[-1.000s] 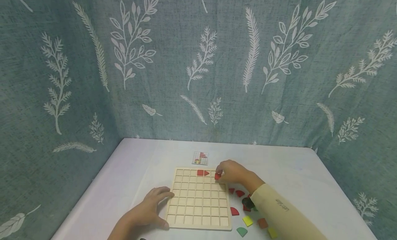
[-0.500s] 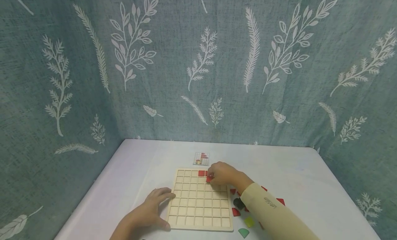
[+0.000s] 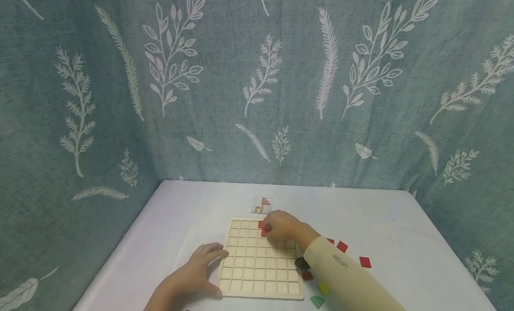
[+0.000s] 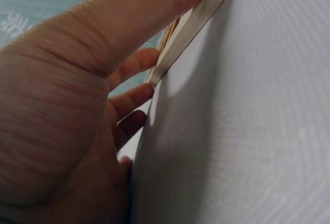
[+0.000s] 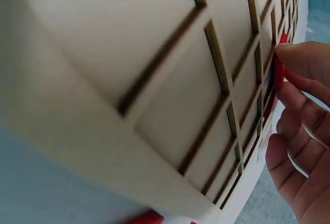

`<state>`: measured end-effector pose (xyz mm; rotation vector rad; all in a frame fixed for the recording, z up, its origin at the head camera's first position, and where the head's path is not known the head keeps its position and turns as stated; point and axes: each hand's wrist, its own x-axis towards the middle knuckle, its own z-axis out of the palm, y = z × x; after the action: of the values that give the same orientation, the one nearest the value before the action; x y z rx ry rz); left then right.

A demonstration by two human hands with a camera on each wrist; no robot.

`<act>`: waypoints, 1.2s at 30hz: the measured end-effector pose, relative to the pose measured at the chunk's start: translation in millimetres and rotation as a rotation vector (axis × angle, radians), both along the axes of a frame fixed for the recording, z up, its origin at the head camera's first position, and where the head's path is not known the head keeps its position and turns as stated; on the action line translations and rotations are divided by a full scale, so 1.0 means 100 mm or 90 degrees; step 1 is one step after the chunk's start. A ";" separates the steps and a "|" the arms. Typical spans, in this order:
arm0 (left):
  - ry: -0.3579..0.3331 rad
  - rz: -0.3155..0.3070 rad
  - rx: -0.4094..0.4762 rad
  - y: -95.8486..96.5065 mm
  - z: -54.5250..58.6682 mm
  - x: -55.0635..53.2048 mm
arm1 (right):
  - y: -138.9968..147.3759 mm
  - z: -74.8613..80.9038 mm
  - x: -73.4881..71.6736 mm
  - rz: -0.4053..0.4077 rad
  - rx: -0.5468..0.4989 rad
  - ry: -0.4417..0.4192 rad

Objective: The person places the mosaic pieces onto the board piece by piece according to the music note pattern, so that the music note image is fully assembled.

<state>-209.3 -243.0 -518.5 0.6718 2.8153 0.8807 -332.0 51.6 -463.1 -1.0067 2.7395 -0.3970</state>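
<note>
1. Leaf-patterned teal cloth [image 3: 225,83] hangs beyond a white-topped table [image 3: 201,208].
2. Right hand [image 3: 283,225] pinches a flat red tile [image 5: 279,70] between thumb and fingertips, a pale wooden gridded board [image 3: 254,274] beneath them.
3. Left hand [image 3: 196,271], fingers parted, touches the board's edge.

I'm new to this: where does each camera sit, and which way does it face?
Head: on the head, facing forward and down at the grid board; left hand and right hand show.
Left wrist: worn there, facing the grid board's edge; left hand only.
Right wrist: worn there, facing a pinched red piece; right hand only.
Head and right wrist share that piece.
</note>
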 end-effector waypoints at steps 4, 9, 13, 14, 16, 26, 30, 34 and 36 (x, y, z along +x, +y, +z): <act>0.003 -0.003 0.006 0.00 0.01 0.02 | -0.04 -0.02 0.01 0.014 -0.006 0.003; 0.003 -0.016 0.020 0.00 0.02 0.02 | -0.06 -0.01 0.02 0.034 -0.008 0.012; 0.003 -0.017 0.011 0.00 0.00 0.01 | -0.06 0.00 0.02 0.045 -0.007 0.013; 0.002 -0.016 0.008 0.01 0.00 0.00 | -0.06 -0.01 0.01 0.044 -0.006 0.015; -0.001 -0.014 0.008 0.01 -0.01 0.00 | -0.06 -0.02 0.01 0.038 -0.009 0.011; -0.001 -0.012 0.012 0.02 0.03 0.02 | -0.09 -0.03 0.07 0.049 -0.052 0.001; 0.004 -0.015 0.015 0.02 0.02 0.01 | -0.11 -0.02 0.08 0.062 -0.065 0.001; 0.012 -0.017 0.014 0.01 0.01 0.01 | -0.12 -0.03 0.07 0.071 -0.055 0.018; 0.012 -0.018 0.016 0.00 0.02 0.01 | -0.11 -0.03 0.07 0.068 -0.049 0.017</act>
<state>-208.2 -242.6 -516.8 0.7245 2.8084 0.9123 -325.3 40.5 -465.7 -1.1790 2.6982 -0.4774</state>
